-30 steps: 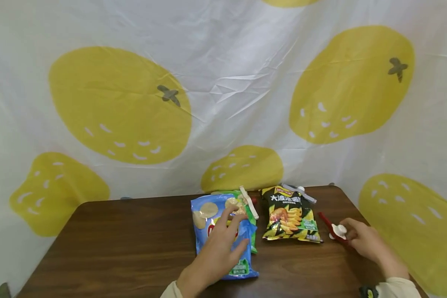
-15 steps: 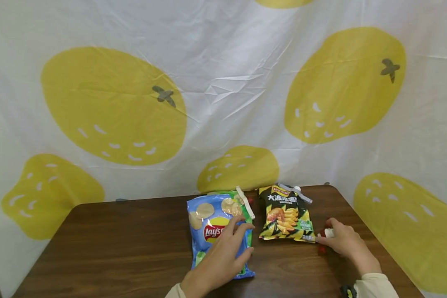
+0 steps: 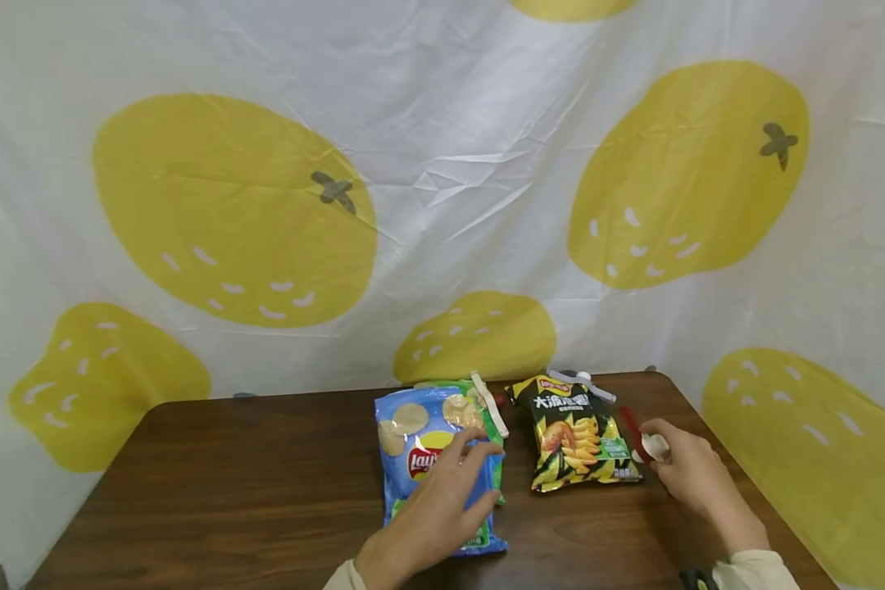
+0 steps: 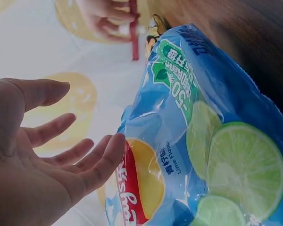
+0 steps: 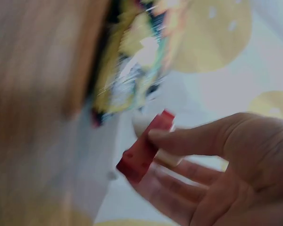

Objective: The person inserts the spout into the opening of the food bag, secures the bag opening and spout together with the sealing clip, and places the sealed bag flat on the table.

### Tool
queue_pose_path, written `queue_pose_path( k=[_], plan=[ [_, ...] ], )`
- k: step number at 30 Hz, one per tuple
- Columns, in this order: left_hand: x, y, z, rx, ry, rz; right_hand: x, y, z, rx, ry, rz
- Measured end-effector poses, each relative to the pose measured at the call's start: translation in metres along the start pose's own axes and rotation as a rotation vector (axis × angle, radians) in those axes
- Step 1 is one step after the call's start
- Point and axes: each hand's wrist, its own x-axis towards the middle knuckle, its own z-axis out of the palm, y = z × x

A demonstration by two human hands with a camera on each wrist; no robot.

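Observation:
My right hand (image 3: 696, 479) pinches a red bag clip (image 5: 146, 153) with a round white part, thumb on its red bar. It is off the right lower corner of a black-and-yellow chip bag (image 3: 575, 434). My left hand (image 3: 431, 512) has its fingers spread and loosely bent over a blue Lay's chip bag (image 3: 401, 459), lime pictures on its front. In the left wrist view a fingertip (image 4: 115, 141) overlaps that bag's edge, and nothing is in the grasp. Part of the blue bag is hidden under the hand in the head view.
Behind the blue bag shows the edge of a green bag (image 3: 499, 471), with a white clip (image 3: 490, 406) across it. A greyish clip (image 3: 597, 392) lies at the black bag's top. The brown wooden table (image 3: 251, 475) backs onto a lemon-print cloth (image 3: 479, 205).
My right hand has carried the red clip leftward from the table's right side to beside the black bag. That bag's lower end has shifted slightly right and nearer. The left hand stays in place.

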Motion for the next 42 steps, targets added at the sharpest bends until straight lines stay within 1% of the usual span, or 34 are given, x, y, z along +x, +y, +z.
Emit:
queue_pose_path(
  k=[2,5,6,8,11,13,15,18,21,22,25,29,31,35,37,39,42],
  plan=[
    [-0.001,-0.001,-0.002,-0.002,-0.005,-0.012,0.0,-0.015,-0.001,0.065,0.014,-0.076],
    [-0.002,-0.003,-0.005,-0.001,-0.008,-0.022,0.0,-0.046,0.001,0.197,0.008,-0.185],
    [-0.003,-0.004,-0.006,-0.01,-0.011,-0.027,-0.001,-0.058,0.002,0.242,-0.011,-0.206],
    [-0.003,-0.006,-0.01,-0.023,0.0,-0.028,0.0,-0.081,0.004,0.304,-0.045,-0.275],
    [-0.005,-0.008,-0.019,-0.038,0.033,-0.04,0.003,-0.115,0.003,0.395,-0.143,-0.375],
    [-0.007,-0.009,-0.026,-0.057,0.07,-0.044,0.005,-0.135,0.0,0.449,-0.217,-0.427],
    [-0.009,-0.011,-0.033,-0.094,0.106,-0.057,0.005,-0.153,-0.001,0.512,-0.303,-0.459],
    [-0.014,-0.013,-0.044,-0.141,0.172,-0.058,0.006,-0.174,0.001,0.563,-0.401,-0.492],
    [-0.018,-0.013,-0.054,-0.145,0.209,-0.04,0.007,-0.188,0.009,0.578,-0.439,-0.549],
    [-0.019,-0.013,-0.057,-0.141,0.214,-0.032,0.007,-0.191,0.011,0.58,-0.437,-0.561],
    [-0.022,-0.012,-0.064,-0.182,0.209,-0.029,0.008,-0.196,0.019,0.591,-0.418,-0.584],
    [-0.026,-0.01,-0.071,-0.257,0.244,-0.029,0.004,-0.201,0.023,0.604,-0.38,-0.564],
    [-0.026,-0.009,-0.072,-0.261,0.28,-0.003,0.001,-0.205,0.023,0.557,-0.334,-0.552],
    [-0.025,-0.008,-0.071,-0.233,0.351,0.069,-0.008,-0.214,0.021,0.388,-0.215,-0.551],
    [-0.025,-0.007,-0.069,-0.247,0.379,0.099,-0.011,-0.218,0.021,0.353,-0.17,-0.554],
    [-0.025,-0.005,-0.069,-0.307,0.389,0.112,-0.011,-0.22,0.023,0.39,-0.151,-0.562],
    [-0.027,-0.001,-0.071,-0.429,0.383,0.094,-0.009,-0.221,0.025,0.517,-0.155,-0.565]
  ],
)
